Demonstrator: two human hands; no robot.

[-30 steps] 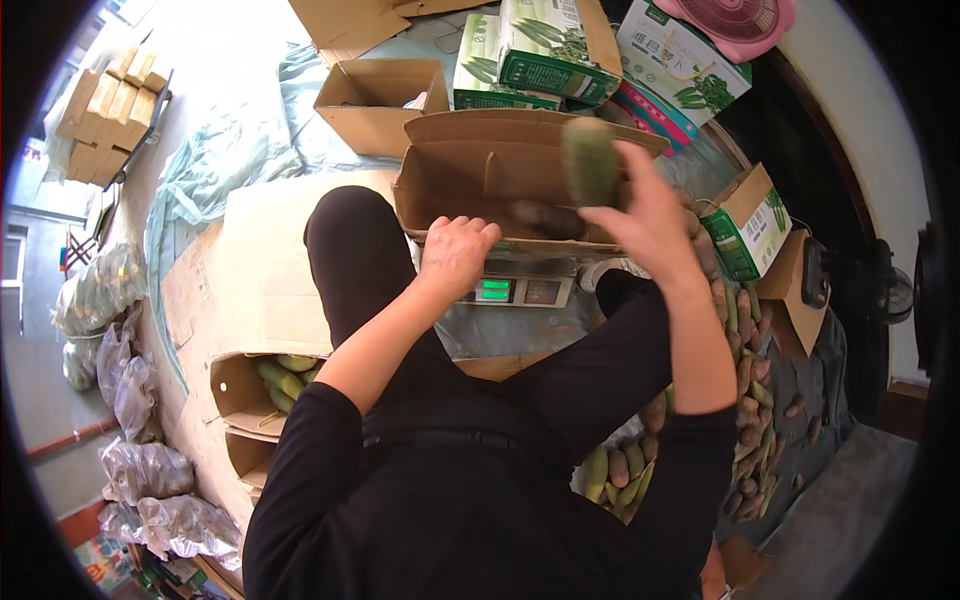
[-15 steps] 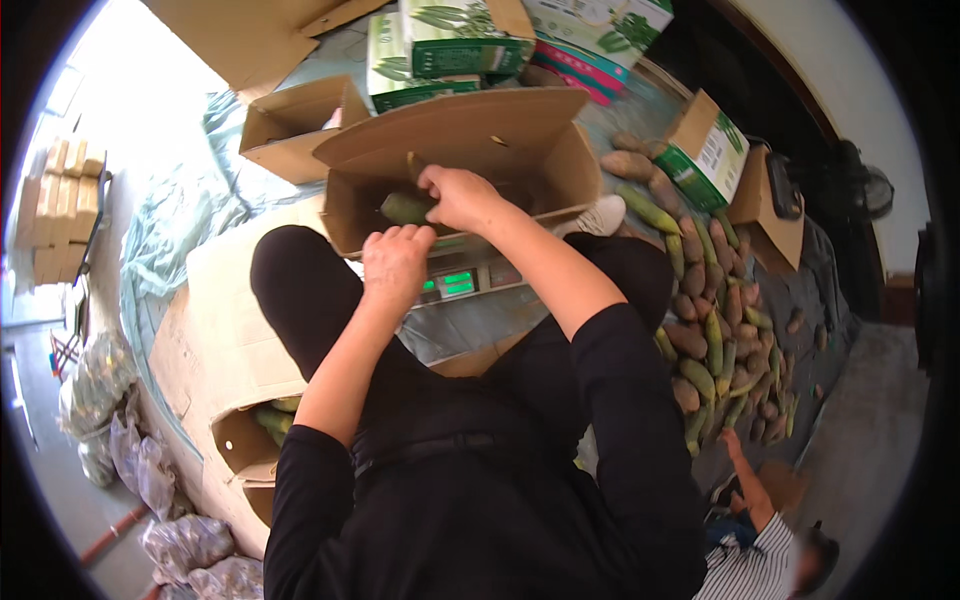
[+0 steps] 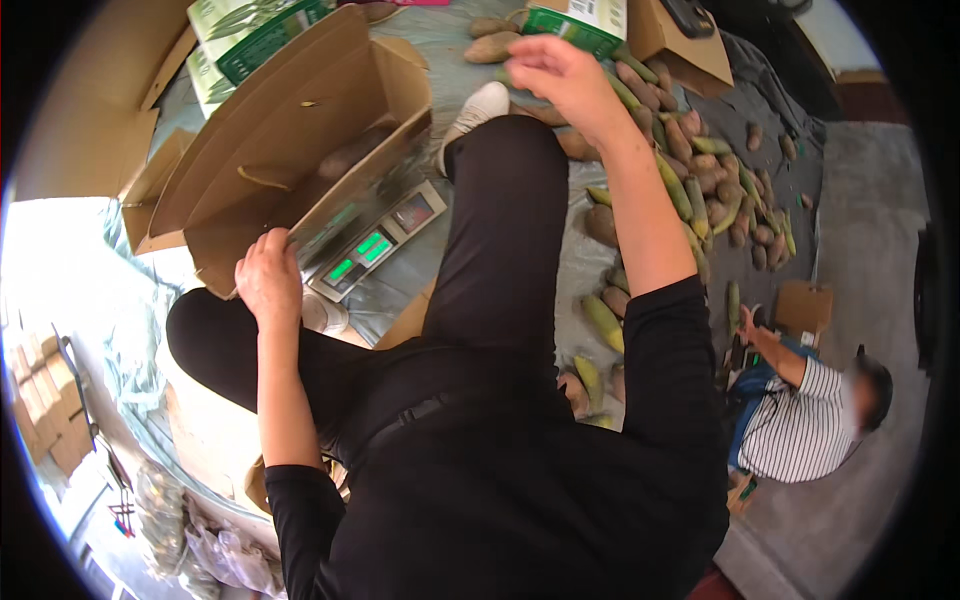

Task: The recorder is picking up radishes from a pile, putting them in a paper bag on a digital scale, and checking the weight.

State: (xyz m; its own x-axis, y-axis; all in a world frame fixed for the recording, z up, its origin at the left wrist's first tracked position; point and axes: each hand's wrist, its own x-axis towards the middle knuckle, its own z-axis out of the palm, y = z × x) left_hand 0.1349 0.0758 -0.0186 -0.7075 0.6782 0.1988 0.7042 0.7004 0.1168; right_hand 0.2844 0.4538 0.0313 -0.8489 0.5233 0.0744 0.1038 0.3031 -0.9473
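Observation:
My left hand [image 3: 268, 277] is closed on the near left edge of an open cardboard box [image 3: 340, 215], its fingers over the rim. The box is tilted across the view on a scale [image 3: 375, 243] with lit green displays. Inside lies a brownish, root-like vegetable [image 3: 352, 155]; the near wall hides part of the interior. My right hand [image 3: 565, 85] is stretched out over the far end of the vegetable pile, thumb apart from the fingers, slightly blurred. Beneath its fingertips shows the end of a long green vegetable [image 3: 503, 75], which it does not appear to grip.
Green and brown root-like vegetables [image 3: 705, 170] spread over a dark sheet on the right. Printed cartons [image 3: 255, 35] stand at the back left. A co-worker in a striped shirt [image 3: 800, 420] sits at the lower right. Filled plastic bags [image 3: 225, 545] lie at the lower left.
My right hand has left the box and the green vegetable there, moving right to the pile. My left hand stays at the box rim. The view has turned to the right.

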